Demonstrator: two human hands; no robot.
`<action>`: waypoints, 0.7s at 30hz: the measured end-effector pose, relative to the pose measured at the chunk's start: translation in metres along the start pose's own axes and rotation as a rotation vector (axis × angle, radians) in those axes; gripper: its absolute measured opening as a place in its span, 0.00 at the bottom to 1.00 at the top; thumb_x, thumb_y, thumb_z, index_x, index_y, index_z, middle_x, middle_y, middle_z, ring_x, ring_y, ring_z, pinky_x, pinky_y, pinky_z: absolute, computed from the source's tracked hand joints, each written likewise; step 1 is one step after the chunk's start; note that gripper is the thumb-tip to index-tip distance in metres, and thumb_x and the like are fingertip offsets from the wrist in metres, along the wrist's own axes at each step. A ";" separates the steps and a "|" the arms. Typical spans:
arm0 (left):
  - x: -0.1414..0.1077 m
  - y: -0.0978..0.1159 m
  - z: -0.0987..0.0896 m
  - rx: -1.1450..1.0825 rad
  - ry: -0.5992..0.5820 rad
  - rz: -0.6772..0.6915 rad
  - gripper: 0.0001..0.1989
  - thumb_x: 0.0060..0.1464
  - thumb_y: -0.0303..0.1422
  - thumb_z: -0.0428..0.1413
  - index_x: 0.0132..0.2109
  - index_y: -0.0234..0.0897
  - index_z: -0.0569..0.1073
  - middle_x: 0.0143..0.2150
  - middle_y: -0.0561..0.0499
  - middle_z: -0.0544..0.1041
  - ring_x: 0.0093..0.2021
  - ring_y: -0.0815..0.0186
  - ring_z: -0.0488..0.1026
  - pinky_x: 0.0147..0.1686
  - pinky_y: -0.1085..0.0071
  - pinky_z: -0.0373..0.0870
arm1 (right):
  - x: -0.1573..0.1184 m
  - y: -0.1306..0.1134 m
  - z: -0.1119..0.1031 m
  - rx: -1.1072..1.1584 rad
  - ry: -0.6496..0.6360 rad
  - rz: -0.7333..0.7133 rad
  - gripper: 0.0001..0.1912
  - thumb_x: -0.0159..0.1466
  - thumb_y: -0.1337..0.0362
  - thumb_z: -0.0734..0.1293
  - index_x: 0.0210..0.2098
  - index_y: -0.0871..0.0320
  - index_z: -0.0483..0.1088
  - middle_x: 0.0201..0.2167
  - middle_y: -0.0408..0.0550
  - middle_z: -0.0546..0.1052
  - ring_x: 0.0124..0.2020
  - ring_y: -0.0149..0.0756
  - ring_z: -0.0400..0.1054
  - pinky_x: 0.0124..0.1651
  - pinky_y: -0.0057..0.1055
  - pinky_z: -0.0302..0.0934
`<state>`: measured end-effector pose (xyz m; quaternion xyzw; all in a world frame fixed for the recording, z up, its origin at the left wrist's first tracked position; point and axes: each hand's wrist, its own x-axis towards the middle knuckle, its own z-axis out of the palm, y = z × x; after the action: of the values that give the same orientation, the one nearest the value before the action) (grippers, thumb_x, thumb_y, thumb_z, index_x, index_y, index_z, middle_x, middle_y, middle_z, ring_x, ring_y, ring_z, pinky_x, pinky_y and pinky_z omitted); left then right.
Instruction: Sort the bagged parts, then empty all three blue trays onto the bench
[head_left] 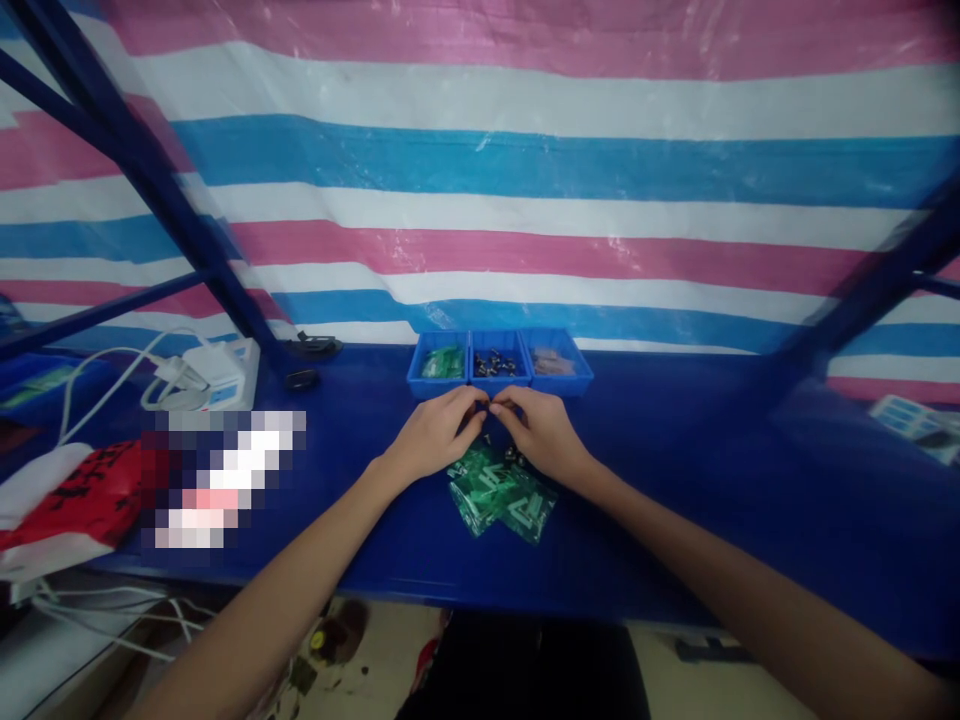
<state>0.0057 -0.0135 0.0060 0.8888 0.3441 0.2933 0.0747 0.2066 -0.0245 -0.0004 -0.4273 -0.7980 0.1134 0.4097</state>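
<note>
My left hand and my right hand meet above the blue table, fingertips pinched close together. Whatever is between the fingers is too small to make out. Just below my fingertips lie a few small shiny metal pieces. Nearer to me is a loose pile of green-tinted clear plastic bags with pale strips inside. Right behind my hands, three blue bins stand in a row: the left bin holds green bags, the middle bin dark metal pieces, the right bin pinkish packets.
On the left of the table are a white power strip with plugged cables, a small black object and a red and white bag. Dark blue frame posts rise at both sides, before a striped sheet. A pale item lies far right.
</note>
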 end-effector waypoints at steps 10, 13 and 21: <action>0.001 0.000 0.001 -0.005 0.040 -0.006 0.10 0.71 0.36 0.47 0.53 0.39 0.68 0.47 0.47 0.76 0.43 0.63 0.75 0.41 0.67 0.70 | 0.000 -0.003 0.000 0.057 -0.014 0.032 0.10 0.70 0.66 0.64 0.32 0.58 0.72 0.25 0.41 0.75 0.25 0.31 0.67 0.33 0.29 0.55; 0.001 0.000 0.002 -0.005 0.028 0.007 0.11 0.72 0.36 0.45 0.51 0.39 0.69 0.46 0.47 0.76 0.44 0.62 0.75 0.43 0.67 0.70 | 0.000 -0.002 -0.001 0.054 -0.032 0.021 0.12 0.71 0.65 0.62 0.31 0.57 0.71 0.25 0.41 0.75 0.26 0.32 0.67 0.32 0.29 0.55; 0.001 0.000 0.002 0.005 -0.002 -0.007 0.12 0.72 0.35 0.43 0.47 0.38 0.70 0.41 0.47 0.74 0.40 0.63 0.73 0.41 0.67 0.69 | 0.002 -0.003 -0.007 0.044 -0.136 -0.039 0.10 0.71 0.64 0.63 0.33 0.57 0.71 0.25 0.41 0.73 0.27 0.32 0.66 0.33 0.29 0.55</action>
<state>0.0075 -0.0128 0.0054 0.8882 0.3478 0.2912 0.0736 0.2095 -0.0264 0.0065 -0.3941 -0.8294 0.1516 0.3658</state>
